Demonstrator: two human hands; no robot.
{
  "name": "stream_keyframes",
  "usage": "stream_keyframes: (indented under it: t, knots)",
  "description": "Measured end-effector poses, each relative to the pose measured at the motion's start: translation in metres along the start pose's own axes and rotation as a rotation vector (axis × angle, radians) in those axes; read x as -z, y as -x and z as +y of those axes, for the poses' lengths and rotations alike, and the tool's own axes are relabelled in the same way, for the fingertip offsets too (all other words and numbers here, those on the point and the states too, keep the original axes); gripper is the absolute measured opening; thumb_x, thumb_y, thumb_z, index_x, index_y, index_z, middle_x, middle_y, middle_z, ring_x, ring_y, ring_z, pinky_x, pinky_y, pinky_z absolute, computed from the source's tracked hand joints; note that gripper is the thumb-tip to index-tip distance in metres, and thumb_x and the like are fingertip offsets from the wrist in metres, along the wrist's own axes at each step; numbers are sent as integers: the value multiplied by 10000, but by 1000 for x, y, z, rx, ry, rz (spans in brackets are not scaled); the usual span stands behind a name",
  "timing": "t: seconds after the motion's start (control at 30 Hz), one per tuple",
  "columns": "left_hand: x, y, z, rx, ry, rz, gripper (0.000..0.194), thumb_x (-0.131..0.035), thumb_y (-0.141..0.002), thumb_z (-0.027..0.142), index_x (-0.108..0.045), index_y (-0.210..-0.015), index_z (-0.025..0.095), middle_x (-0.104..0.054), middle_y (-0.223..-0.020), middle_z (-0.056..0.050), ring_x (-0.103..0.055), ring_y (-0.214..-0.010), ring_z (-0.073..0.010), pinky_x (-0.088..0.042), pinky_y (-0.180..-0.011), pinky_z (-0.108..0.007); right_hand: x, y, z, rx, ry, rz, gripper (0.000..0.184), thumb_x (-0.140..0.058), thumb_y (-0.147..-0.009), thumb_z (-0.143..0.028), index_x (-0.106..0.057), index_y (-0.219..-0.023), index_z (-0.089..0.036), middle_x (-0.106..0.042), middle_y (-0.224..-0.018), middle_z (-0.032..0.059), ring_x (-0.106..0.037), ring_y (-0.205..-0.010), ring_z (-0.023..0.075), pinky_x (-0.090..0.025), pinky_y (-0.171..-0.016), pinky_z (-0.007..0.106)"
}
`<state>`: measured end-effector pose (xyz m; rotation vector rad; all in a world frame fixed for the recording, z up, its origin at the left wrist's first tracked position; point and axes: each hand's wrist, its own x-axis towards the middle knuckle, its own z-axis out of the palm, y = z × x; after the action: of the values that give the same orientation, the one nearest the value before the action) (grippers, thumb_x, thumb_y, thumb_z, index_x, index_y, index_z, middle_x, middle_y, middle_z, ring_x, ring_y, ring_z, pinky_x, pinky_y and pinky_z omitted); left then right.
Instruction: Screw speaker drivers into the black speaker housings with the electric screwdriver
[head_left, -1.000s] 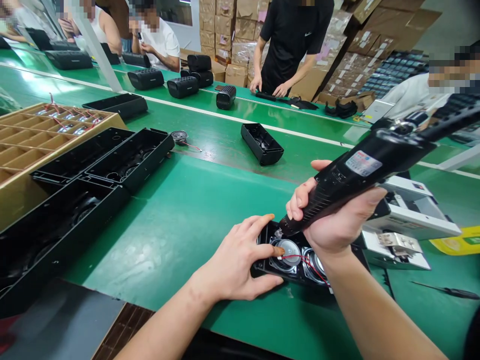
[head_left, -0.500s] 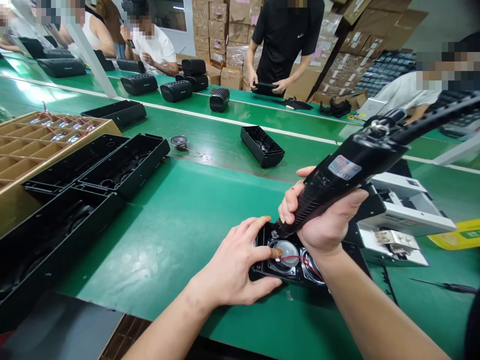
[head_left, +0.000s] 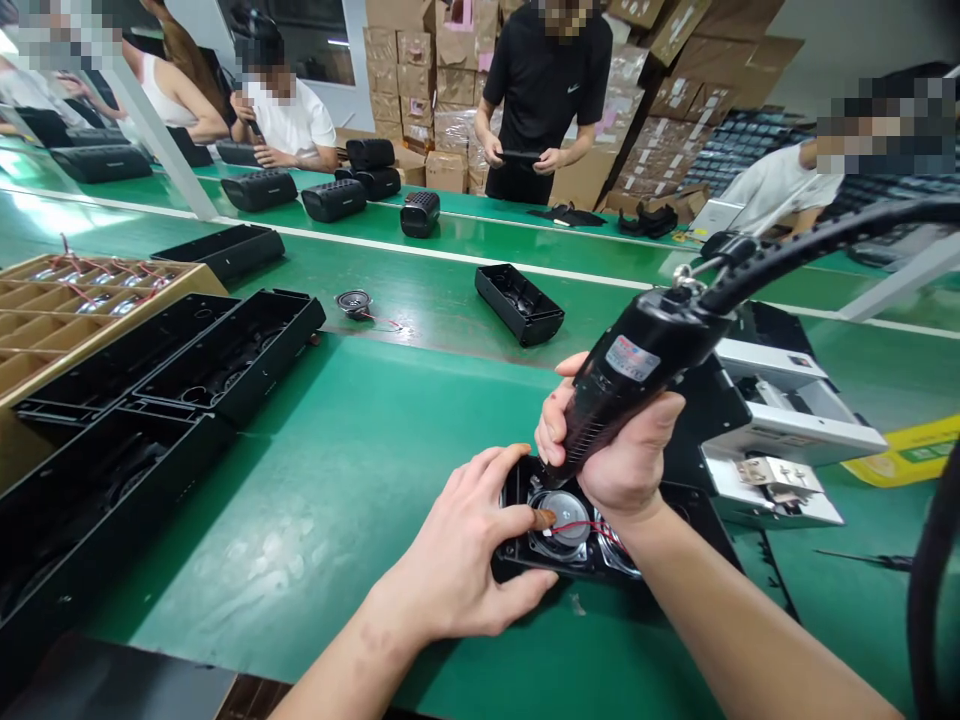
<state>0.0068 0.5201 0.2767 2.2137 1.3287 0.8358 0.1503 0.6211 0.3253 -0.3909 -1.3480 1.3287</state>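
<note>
My right hand (head_left: 626,460) is wrapped round a black electric screwdriver (head_left: 622,350), held at a slant with its tip down at the far left corner of a speaker driver. That speaker driver (head_left: 568,512) sits in a black speaker housing (head_left: 701,515) on the green bench, red wires across it. A second driver (head_left: 611,550) beside it is partly behind my right wrist. My left hand (head_left: 472,540) grips the housing's left end, thumb on the near side and fingers on the far side, one fingertip on the first driver. The screwdriver's bit is hard to make out.
Open black housings (head_left: 232,345) stand at left beside a divided cardboard box (head_left: 45,335) of drivers. A loose driver (head_left: 354,303) and another housing (head_left: 519,303) lie ahead. At right are a white-and-metal device (head_left: 787,470) and a thin screwdriver (head_left: 870,560). Several people work across the bench.
The screwdriver has become more upright, its top shifting left and down, tip still at the driver's corner. My left hand keeps its grip on the housing. The whole view has shifted slightly.
</note>
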Motion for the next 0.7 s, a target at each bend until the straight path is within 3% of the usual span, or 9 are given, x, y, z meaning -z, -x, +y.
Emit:
stream_keyframes:
  t: [0.23, 0.4, 0.57, 0.7]
  knots:
    - [-1, 2, 2, -3, 2, 26, 419, -824, -798, 280, -747, -1210, 295, -374, -1653, -115, -344, -1535, -370, -362, -1237, -592, 1, -3, 2, 42, -35, -8, 658, -490, -942, -830, -615, -1159, -222, -592, -648, -28, -497, -408, 121, -407, -394, 239]
    - [0, 4, -2, -32, -80, 22, 405, -760, -857, 281, -719, -1258, 323, -350, -1677, -92, -389, -1514, -397, -434, -1190, -638, 16, -7, -31, 165, -18, 90, 658, -420, -965, -835, -623, -1195, -253, -574, -655, -36, -484, -409, 118, -404, -385, 242]
    - [7, 17, -13, -16, -237, 67, 424, -668, -926, 322, -660, -1350, 343, -346, -1693, -76, -497, -1456, -398, -586, -1066, -571, 65, -4, -102, 348, 157, 304, 660, -576, -852, -880, -676, -1081, -269, -529, -572, -48, -408, -365, 129, -334, -326, 256]
    - [17, 21, -15, -11, -350, 100, 709, -678, -914, 393, -442, -1581, 356, -434, -1650, -89, -591, -1369, -390, -655, -965, -517, 113, 6, -138, 416, 334, 506, 704, -723, -686, -891, -702, -969, -247, -508, -573, -24, -433, -392, 157, -315, -314, 291]
